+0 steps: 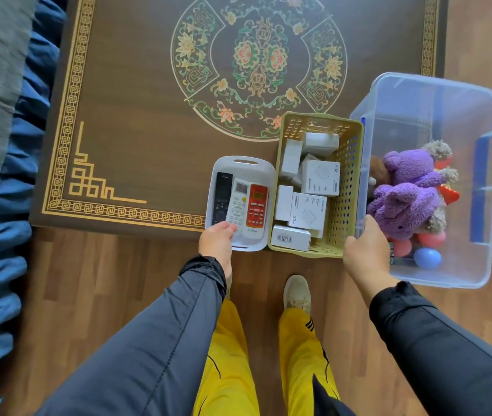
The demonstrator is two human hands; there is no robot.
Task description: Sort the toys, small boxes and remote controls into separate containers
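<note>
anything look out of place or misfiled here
Nothing stands out. Remotes lie in the white tray, small boxes in the tan basket, and plush toys and balls in the clear bin.

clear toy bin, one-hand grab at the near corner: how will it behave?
The clear bin likely flexes at the rim: thin-looking plastic, right hand at one corner only. Load seems light, mostly plush toys. The balls would probably roll if it tilts.

Clear glossy plastic bin (478,94) holds fuzzy plush toys (403,187); the perforated basket (345,187) looks matt plastic; floor (103,280) wood-grained.
</note>
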